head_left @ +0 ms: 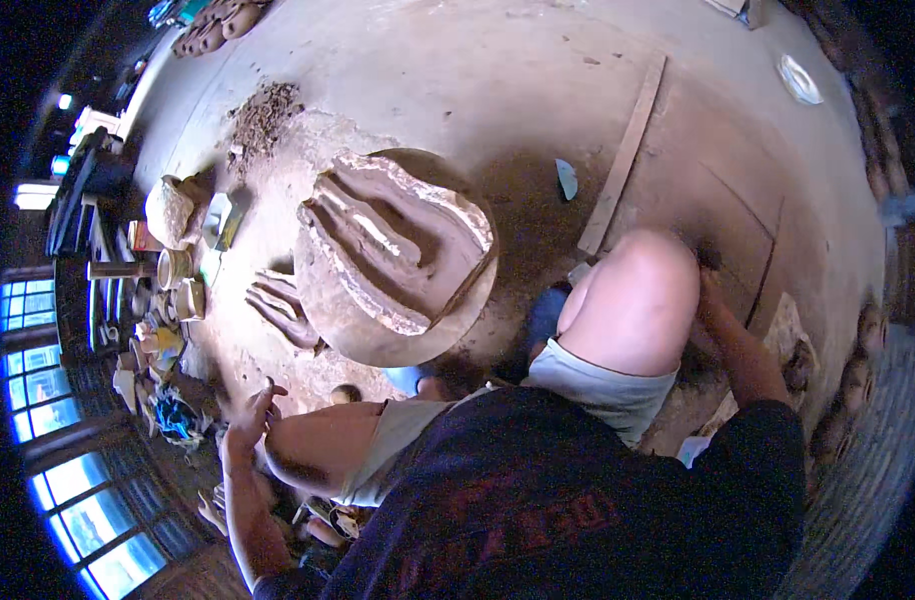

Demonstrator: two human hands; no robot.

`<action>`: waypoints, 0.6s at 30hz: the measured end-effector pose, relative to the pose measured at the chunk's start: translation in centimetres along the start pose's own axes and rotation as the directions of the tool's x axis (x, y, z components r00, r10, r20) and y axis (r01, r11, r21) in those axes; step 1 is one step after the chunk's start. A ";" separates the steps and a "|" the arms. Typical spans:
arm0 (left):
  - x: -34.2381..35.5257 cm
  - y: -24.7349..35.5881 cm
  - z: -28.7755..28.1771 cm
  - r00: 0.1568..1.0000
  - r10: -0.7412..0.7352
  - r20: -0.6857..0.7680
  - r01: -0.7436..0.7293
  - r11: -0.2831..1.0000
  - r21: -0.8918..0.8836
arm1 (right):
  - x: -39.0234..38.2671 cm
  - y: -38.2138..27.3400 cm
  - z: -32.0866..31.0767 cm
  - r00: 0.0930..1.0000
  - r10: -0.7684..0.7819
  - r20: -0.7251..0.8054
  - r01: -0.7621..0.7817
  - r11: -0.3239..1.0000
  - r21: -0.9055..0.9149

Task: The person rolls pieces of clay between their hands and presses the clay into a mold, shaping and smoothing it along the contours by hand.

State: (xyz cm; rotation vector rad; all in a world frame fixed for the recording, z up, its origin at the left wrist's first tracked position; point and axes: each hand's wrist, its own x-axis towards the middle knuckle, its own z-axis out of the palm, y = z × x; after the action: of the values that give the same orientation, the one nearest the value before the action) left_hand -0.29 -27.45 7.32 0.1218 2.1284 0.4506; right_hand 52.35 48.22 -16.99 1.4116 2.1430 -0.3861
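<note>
Left hand (pixel 248 418): 7 o'clock from clay form (pixel 400 243), beside left knee (pixel 313 445); fingers half-curled, any hold cannot be told. Right hand (pixel 709 290): 3 o'clock, beside right knee (pixel 658 262); grip hidden. Clay form: hollow, ridged, dial's centre, on round board (pixel 378 350). Clay strips (pixel 286 314): 8 o'clock. Crumbs (pixel 266 115): 10–11 o'clock. Plank (pixel 626 155): 2 o'clock.

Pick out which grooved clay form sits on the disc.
The large pale-rimmed clay form, mid-view. The small clay form lies off the disc, to its left, nearer the left hand.
</note>
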 end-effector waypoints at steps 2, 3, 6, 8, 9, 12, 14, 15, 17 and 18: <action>0.4 -0.3 0.0 0.999 0.027 0.032 -0.027 1.000 0.001 | -0.4 0.3 -0.1 1.000 0.014 -0.007 -0.014 1.000 0.005; 0.4 -0.6 -0.2 0.999 0.025 0.027 -0.024 1.000 -0.012 | -0.5 0.3 -0.3 1.000 0.018 -0.012 -0.018 1.000 0.006; -0.6 2.3 -0.2 0.996 0.081 0.024 -0.083 0.995 0.064 | -1.2 0.3 -1.3 0.999 0.039 -0.039 -0.038 0.999 0.024; -1.4 3.7 0.3 0.993 0.099 -0.069 -0.100 0.995 -0.006 | -1.2 0.8 -1.9 0.997 0.052 -0.060 -0.049 0.998 0.047; -2.1 4.8 0.6 0.981 0.116 -0.157 -0.127 0.990 -0.057 | -1.7 0.7 -2.6 0.995 0.062 -0.076 -0.057 0.996 0.064; -4.5 7.7 1.4 0.944 0.181 -0.278 -0.230 0.961 -0.156 | -2.0 -0.7 -5.7 0.984 0.061 -0.165 -0.036 0.988 0.153; -4.2 8.7 1.9 0.899 0.288 -0.330 -0.376 0.894 -0.244 | -2.1 -2.4 -8.6 0.963 0.053 -0.264 0.026 0.958 0.285; -4.0 10.3 2.6 0.862 0.371 -0.347 -0.469 0.843 -0.264 | -2.7 -3.5 -10.6 0.943 0.050 -0.330 0.082 0.923 0.375; -3.0 14.8 4.8 0.823 0.451 -0.346 -0.560 0.746 -0.360 | -4.9 -6.5 -15.7 0.872 0.070 -0.484 0.283 0.736 0.615; -2.2 16.5 5.7 0.815 0.483 -0.321 -0.579 0.708 -0.404 | -6.8 -8.5 -18.3 0.832 0.083 -0.548 0.392 0.611 0.688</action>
State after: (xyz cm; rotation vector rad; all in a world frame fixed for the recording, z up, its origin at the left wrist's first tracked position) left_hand 4.25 -11.12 12.19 0.4304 2.0686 1.3886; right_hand 41.59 48.90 1.41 1.9639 2.7320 -1.2786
